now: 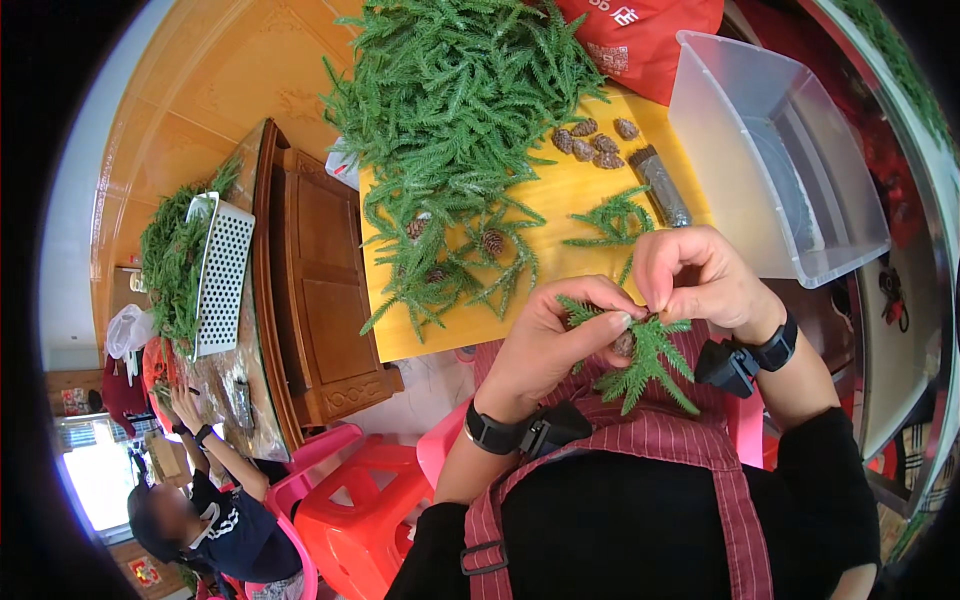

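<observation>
Between my two hands, above my lap, is a green artificial pine sprig (650,372) with a brown pinecone (623,344) tucked against it. My left hand (575,325) is closed around the sprig and cone, thumb and fingertips pressed together. My right hand (705,280) pinches at the sprig's stem end; what exactly sits between those fingertips is too small to make out. On the yellow table just beyond lie a loose sprig (612,218), several pinecones (600,145) and a bundle of dark thin wires or stems (660,187).
A large heap of green sprigs (470,90) covers the table's far left, some with cones at its near edge. A clear plastic bin (780,150) stands right, beside a red bag (640,45). Red stools (365,515) are at left, where another person (225,530) works near a white basket (222,275).
</observation>
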Demonstrator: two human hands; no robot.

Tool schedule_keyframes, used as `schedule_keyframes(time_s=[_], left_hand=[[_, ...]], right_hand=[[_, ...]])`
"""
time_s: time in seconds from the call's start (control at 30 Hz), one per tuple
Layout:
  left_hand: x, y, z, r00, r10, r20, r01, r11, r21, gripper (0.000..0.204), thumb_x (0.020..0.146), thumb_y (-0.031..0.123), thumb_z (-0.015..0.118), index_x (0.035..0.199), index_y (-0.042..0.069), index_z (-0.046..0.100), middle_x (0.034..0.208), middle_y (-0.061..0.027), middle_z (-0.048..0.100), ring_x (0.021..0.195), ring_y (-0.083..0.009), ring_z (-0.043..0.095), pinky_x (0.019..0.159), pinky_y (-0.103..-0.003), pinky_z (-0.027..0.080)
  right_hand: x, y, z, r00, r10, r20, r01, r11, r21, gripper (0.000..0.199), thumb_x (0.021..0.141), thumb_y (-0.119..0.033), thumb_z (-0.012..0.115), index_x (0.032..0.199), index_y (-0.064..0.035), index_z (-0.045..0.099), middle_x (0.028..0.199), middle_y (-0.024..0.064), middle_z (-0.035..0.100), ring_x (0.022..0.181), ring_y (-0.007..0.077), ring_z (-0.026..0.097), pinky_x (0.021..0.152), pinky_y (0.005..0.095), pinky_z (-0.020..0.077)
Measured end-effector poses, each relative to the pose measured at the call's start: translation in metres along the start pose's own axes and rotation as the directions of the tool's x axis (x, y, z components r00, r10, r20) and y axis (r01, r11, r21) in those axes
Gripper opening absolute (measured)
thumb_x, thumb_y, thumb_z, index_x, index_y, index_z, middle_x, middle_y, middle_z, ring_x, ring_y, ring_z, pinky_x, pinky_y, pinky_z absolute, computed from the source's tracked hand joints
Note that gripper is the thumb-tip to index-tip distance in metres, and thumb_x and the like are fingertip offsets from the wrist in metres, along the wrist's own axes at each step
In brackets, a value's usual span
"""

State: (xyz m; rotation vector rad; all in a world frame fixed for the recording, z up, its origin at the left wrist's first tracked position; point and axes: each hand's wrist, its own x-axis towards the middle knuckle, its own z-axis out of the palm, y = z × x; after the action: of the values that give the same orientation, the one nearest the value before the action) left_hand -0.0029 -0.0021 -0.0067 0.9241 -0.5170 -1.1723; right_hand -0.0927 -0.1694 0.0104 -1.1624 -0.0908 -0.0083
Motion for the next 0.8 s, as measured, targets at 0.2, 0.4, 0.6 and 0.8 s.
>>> schedule_keyframes(time_s=[0.2, 0.4, 0.6, 0.8], left_hand=[[0.000, 0.003, 0.007, 0.977, 0.164, -0.132, -0.141, 0.975, 0.170, 0.010, 0.080, -0.002, 0.053, 0.088, -0.002, 0.059, 0.091, -0.0102, 0.056, 0.066, -0.0132, 0.058, 0.055, -0.023, 0.050], [0.005, -0.003, 0.007, 0.735, 0.677, 0.050, -0.410, 0.384, 0.827, 0.011, 0.077, -0.005, 0.055, 0.087, -0.002, 0.061, 0.091, -0.0090, 0.056, 0.076, -0.0122, 0.057, 0.057, -0.021, 0.050], [0.002, -0.006, 0.008, 0.821, 0.550, -0.155, -0.335, 0.683, 0.649, 0.010, 0.079, -0.004, 0.055, 0.087, -0.002, 0.061, 0.090, -0.0089, 0.055, 0.076, -0.0111, 0.056, 0.059, -0.022, 0.052], [-0.001, -0.004, 0.013, 0.885, 0.417, -0.208, -0.302, 0.852, 0.427, 0.011, 0.082, -0.003, 0.053, 0.090, -0.003, 0.059, 0.090, -0.0091, 0.054, 0.070, -0.0115, 0.058, 0.059, -0.023, 0.053]], right_hand=[[-0.003, 0.001, 0.000, 0.992, 0.059, -0.112, -0.059, 0.998, 0.000, 0.021, 0.077, -0.020, 0.067, 0.079, -0.0072, 0.052, 0.075, -0.0001, 0.047, 0.064, 0.0057, 0.042, 0.057, 0.0187, 0.0341], [-0.002, 0.004, 0.010, 0.958, 0.000, -0.288, -0.010, 0.999, -0.033, 0.017, 0.080, -0.019, 0.063, 0.081, -0.0069, 0.051, 0.077, -0.0010, 0.046, 0.065, 0.0045, 0.040, 0.057, 0.0185, 0.0334], [-0.004, 0.008, 0.011, 0.939, -0.059, -0.339, 0.042, 0.997, -0.059, 0.016, 0.079, -0.016, 0.064, 0.086, -0.0060, 0.054, 0.082, -0.0014, 0.049, 0.075, 0.0048, 0.045, 0.065, 0.0180, 0.0367], [-0.007, 0.003, 0.013, 0.952, -0.041, -0.303, 0.009, 0.994, -0.109, 0.019, 0.079, -0.014, 0.063, 0.093, -0.0036, 0.056, 0.087, -0.0009, 0.050, 0.078, 0.0064, 0.047, 0.073, 0.0199, 0.0390]])
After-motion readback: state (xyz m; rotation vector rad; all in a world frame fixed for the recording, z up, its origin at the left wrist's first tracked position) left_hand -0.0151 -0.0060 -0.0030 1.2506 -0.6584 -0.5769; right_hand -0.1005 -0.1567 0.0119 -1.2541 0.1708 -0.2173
